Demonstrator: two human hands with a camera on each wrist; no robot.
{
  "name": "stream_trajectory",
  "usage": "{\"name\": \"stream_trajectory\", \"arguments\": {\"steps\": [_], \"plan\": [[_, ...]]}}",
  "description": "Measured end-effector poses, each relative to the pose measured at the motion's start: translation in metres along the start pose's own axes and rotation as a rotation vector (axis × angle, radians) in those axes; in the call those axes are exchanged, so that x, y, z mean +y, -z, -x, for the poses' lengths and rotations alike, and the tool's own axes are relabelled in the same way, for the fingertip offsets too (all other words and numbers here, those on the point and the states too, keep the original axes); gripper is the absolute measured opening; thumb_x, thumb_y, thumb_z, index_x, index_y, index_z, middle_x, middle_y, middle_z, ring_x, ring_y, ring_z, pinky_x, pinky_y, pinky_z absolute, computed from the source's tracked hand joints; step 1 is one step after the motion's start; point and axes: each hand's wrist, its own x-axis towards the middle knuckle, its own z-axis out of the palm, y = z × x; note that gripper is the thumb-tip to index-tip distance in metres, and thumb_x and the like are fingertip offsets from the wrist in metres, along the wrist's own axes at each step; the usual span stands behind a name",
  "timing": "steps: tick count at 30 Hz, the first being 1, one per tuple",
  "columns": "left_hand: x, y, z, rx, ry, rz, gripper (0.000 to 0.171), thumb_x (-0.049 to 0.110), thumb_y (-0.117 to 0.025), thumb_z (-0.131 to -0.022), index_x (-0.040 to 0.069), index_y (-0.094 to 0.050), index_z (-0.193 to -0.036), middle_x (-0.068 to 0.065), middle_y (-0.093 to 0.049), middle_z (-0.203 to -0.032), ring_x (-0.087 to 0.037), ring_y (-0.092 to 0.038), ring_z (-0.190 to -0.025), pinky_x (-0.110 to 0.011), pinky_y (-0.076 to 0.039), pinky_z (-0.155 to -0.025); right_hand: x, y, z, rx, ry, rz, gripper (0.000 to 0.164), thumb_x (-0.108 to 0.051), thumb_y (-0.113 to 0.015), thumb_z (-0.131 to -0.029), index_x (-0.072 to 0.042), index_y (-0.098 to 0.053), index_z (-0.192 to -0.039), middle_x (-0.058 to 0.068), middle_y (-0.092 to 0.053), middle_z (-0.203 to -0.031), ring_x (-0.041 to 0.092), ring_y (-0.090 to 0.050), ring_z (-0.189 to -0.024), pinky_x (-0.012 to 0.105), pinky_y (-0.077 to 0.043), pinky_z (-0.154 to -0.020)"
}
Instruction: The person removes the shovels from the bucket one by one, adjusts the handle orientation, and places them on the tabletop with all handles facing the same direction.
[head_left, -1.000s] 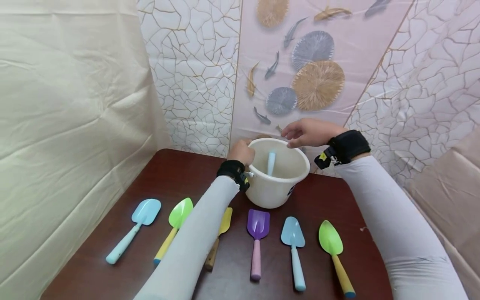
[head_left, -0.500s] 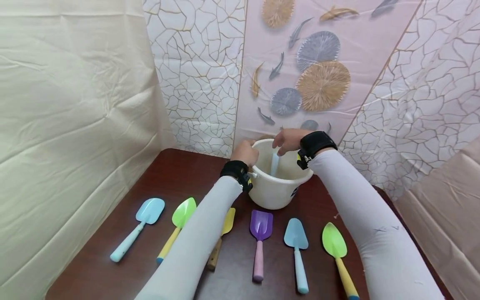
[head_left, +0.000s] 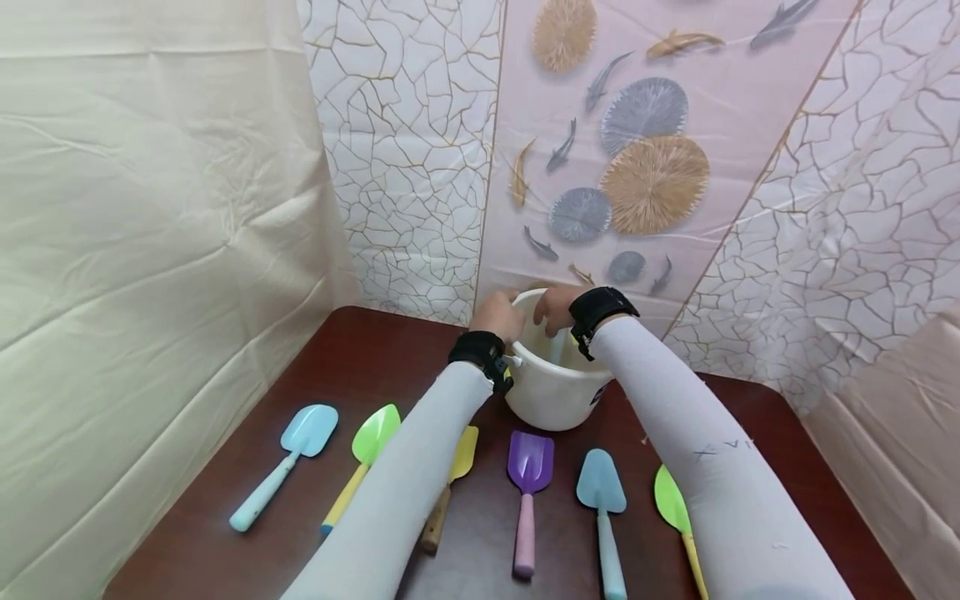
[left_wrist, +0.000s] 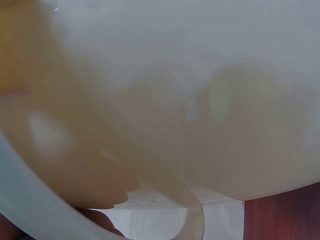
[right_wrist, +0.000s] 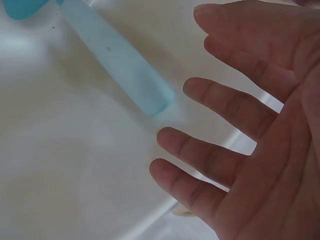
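Observation:
A white bucket (head_left: 551, 404) stands at the back of the table. My left hand (head_left: 498, 317) grips its rim on the left side. In the left wrist view the bucket's wall (left_wrist: 175, 100) fills most of the picture, with a bit of the hand low at the left. My right hand (head_left: 557, 308) reaches over the rim into the bucket. Its fingers (right_wrist: 215, 102) are spread and hold nothing in the right wrist view. Just beyond the fingertips leans the pale blue handle of a garden trowel (right_wrist: 117, 57), inside the bucket; its blade is mostly out of that view.
Several garden trowels lie in a row on the dark red table (head_left: 300, 517): blue (head_left: 309, 429), green (head_left: 375, 433), yellow (head_left: 465, 452), purple (head_left: 530, 462), blue (head_left: 600, 481) and green (head_left: 670, 498). Both forearms pass above this row. Patterned cloth (head_left: 412, 167) hangs behind the table.
My right hand has come in from the right of the bucket and gone down into it, toward the trowel handle. My left hand has stayed on the rim. The head view has shifted slightly.

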Motion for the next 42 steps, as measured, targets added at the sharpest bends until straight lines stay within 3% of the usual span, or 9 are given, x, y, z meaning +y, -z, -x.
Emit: {"name": "stream_trajectory", "arguments": {"steps": [5,10,14,17,22,26,31,38,42], "plan": [[0.0,0.0,0.002,0.001,0.008,-0.003,0.048,0.018,-0.059,-0.1,0.024,-0.06,-0.147,-0.008,-0.075,-0.114,-0.022,-0.067,-0.08,-0.033,-0.053,-0.065,0.0,-0.007,-0.009,-0.031,-0.036,0.003,0.047,-0.016,-0.073,-0.089,-0.008,-0.068,-0.135,0.015,-0.065,-0.14,0.032,-0.059,-0.127,0.047,-0.05,-0.105],[-0.001,0.0,0.001,0.005,0.003,-0.011,0.044,0.018,-0.058,-0.1,0.025,-0.063,-0.144,-0.005,-0.074,-0.113,-0.02,-0.065,-0.085,-0.032,-0.052,-0.072,0.0,-0.011,-0.013,-0.034,-0.051,-0.013,0.045,-0.016,-0.074,-0.087,-0.008,-0.07,-0.131,0.014,-0.066,-0.138,0.031,-0.061,-0.122,0.047,-0.051,-0.101],[-0.001,0.001,0.0,0.001,0.001,0.004,0.044,0.017,-0.057,-0.1,0.025,-0.064,-0.143,-0.004,-0.073,-0.112,-0.02,-0.066,-0.087,-0.033,-0.053,-0.075,0.006,-0.017,-0.022,-0.009,-0.01,0.014,0.032,-0.012,-0.074,-0.081,-0.006,-0.076,-0.112,0.009,-0.071,-0.115,0.024,-0.059,-0.096,0.037,-0.049,-0.085],[0.001,0.001,0.001,0.002,0.007,0.012,0.044,0.016,-0.057,-0.099,0.025,-0.066,-0.141,-0.004,-0.073,-0.112,-0.02,-0.066,-0.087,-0.033,-0.053,-0.075,0.01,-0.022,-0.029,-0.017,-0.018,0.05,0.007,-0.009,-0.071,-0.078,-0.011,-0.068,-0.083,0.001,-0.059,-0.084,0.019,-0.045,-0.074,0.032,-0.039,-0.07],[0.001,0.002,0.003,0.007,0.005,0.008,0.045,0.015,-0.058,-0.099,0.025,-0.064,-0.143,-0.004,-0.074,-0.115,-0.02,-0.066,-0.09,-0.033,-0.054,-0.079,0.01,-0.026,-0.035,-0.04,-0.088,0.124,0.03,-0.009,-0.071,-0.079,-0.02,-0.049,-0.061,-0.005,-0.041,-0.065,0.017,-0.033,-0.063,0.033,-0.033,-0.062],[0.001,0.003,0.004,0.007,0.012,0.011,0.045,0.016,-0.058,-0.099,0.024,-0.064,-0.143,-0.004,-0.074,-0.116,-0.019,-0.066,-0.092,-0.033,-0.054,-0.08,0.01,-0.029,-0.034,-0.024,-0.144,0.176,0.023,-0.011,-0.076,-0.074,-0.018,-0.06,-0.059,-0.004,-0.049,-0.064,0.019,-0.041,-0.065,0.034,-0.039,-0.066],[0.002,0.004,0.004,-0.004,0.023,0.023,0.041,0.016,-0.059,-0.099,0.023,-0.067,-0.139,-0.004,-0.075,-0.11,-0.019,-0.067,-0.089,-0.033,-0.054,-0.076,0.013,-0.028,-0.022,-0.004,-0.147,0.211,0.012,-0.013,-0.084,-0.065,-0.017,-0.073,-0.061,-0.006,-0.056,-0.062,0.018,-0.048,-0.065,0.032,-0.045,-0.065],[0.001,0.003,0.003,0.007,0.021,0.025,0.044,0.016,-0.058,-0.099,0.024,-0.066,-0.141,-0.004,-0.075,-0.114,-0.019,-0.067,-0.09,-0.034,-0.055,-0.078,0.009,-0.027,-0.014,-0.025,-0.178,0.153,0.016,-0.019,-0.087,-0.066,-0.018,-0.071,-0.062,-0.006,-0.056,-0.062,0.019,-0.049,-0.067,0.033,-0.045,-0.063],[0.0,0.002,0.005,0.005,0.011,0.026,0.043,0.015,-0.057,-0.099,0.023,-0.066,-0.141,-0.005,-0.075,-0.114,-0.019,-0.068,-0.089,-0.033,-0.055,-0.078,0.008,-0.031,-0.015,-0.036,-0.176,0.182,0.016,-0.018,-0.089,-0.066,-0.018,-0.074,-0.062,-0.008,-0.054,-0.06,0.017,-0.047,-0.066,0.034,-0.048,-0.065]]}}
